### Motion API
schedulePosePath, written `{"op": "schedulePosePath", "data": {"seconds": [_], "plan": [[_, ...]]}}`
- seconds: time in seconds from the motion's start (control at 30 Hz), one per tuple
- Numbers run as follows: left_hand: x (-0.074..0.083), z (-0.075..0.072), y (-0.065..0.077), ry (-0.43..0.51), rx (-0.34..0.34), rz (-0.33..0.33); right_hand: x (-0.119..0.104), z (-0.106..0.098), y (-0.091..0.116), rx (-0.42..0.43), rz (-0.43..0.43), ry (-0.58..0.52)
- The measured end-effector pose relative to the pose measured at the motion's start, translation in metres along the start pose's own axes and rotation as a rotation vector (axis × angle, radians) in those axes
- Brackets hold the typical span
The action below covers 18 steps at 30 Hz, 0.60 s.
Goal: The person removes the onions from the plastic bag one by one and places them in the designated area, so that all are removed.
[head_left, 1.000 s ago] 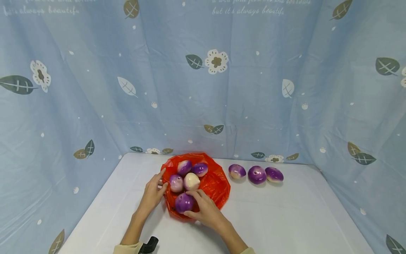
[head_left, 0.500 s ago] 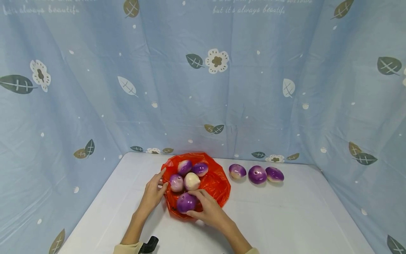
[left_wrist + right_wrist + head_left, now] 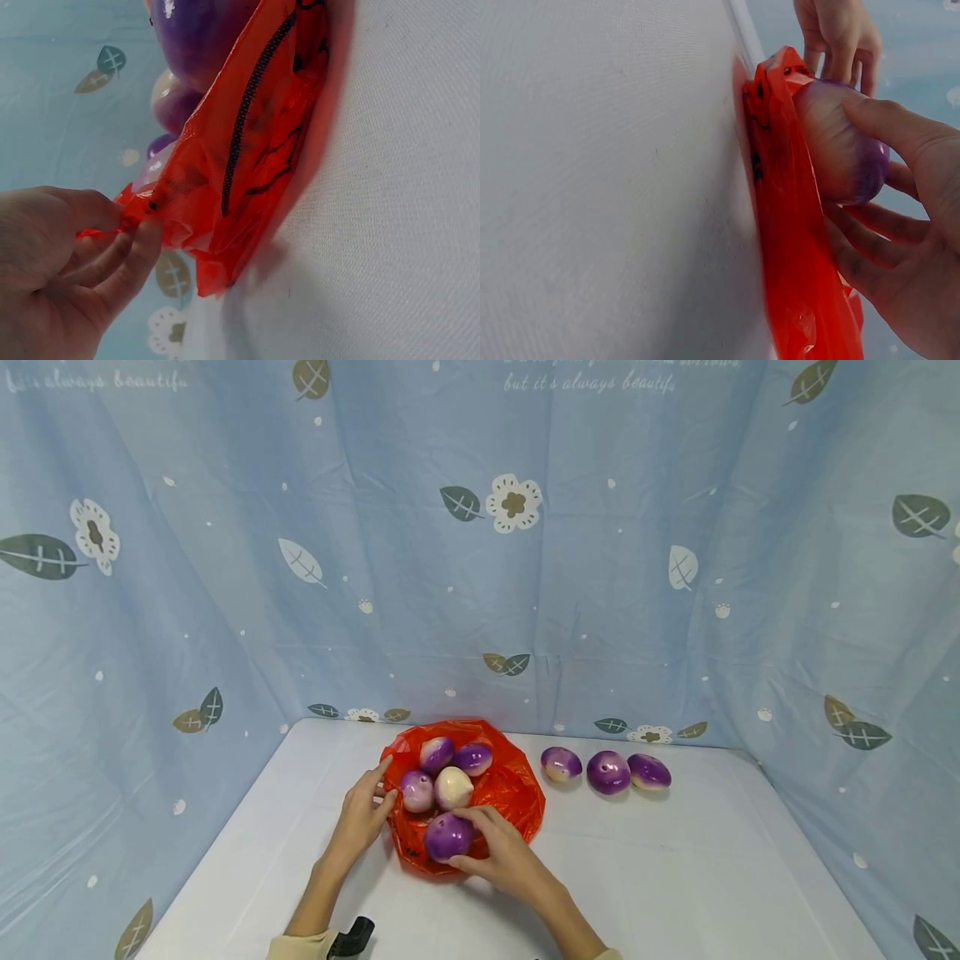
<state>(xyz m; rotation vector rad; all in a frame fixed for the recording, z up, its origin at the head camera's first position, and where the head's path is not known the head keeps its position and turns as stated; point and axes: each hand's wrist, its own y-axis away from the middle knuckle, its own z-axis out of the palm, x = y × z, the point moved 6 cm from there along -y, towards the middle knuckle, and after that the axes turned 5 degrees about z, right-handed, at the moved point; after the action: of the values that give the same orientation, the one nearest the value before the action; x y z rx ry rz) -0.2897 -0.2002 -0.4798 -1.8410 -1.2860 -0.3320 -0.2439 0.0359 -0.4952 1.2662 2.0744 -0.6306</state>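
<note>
A red plastic bag (image 3: pixel 517 797) lies spread wide on the white table, with several glossy purple-and-white turnips (image 3: pixel 418 792) inside. At its left rim my left hand (image 3: pixel 362 817) pinches the plastic between thumb and fingers, which the left wrist view shows close up. My right hand (image 3: pixel 504 858) grips a mostly purple turnip (image 3: pixel 447 837) at the near side of the bag, thumb on one side and fingers on the other. In the right wrist view this turnip (image 3: pixel 836 142) shows a pale side and sits at the bag's edge; its far side is hidden.
Three more purple turnips (image 3: pixel 608 773) stand in a row on the table (image 3: pixel 675 868), right of the bag near the back edge. A blue patterned curtain (image 3: pixel 600 610) hangs behind and along both sides. A black strap piece (image 3: pixel 352 937) shows at the left sleeve.
My right hand and the turnip it holds have shifted slightly right and a little up in the view. The left hand stays at the bag's rim.
</note>
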Motion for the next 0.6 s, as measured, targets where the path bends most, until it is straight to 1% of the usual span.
{"op": "schedulePosePath", "data": {"seconds": [0.1,0.3,0.5,0.6], "plan": [[0.000,0.000,0.000,-0.001,0.002,0.001,0.001,-0.002,0.001,0.007,-0.002,0.003],[0.000,0.000,0.000,-0.008,0.003,0.007,0.002,-0.010,0.003,0.036,-0.032,0.022],[0.000,0.000,0.000,-0.013,-0.016,-0.018,0.003,-0.019,0.006,0.055,-0.030,0.025],[0.001,-0.001,0.000,-0.005,-0.011,-0.014,0.004,-0.025,0.008,0.067,-0.028,0.014]]}}
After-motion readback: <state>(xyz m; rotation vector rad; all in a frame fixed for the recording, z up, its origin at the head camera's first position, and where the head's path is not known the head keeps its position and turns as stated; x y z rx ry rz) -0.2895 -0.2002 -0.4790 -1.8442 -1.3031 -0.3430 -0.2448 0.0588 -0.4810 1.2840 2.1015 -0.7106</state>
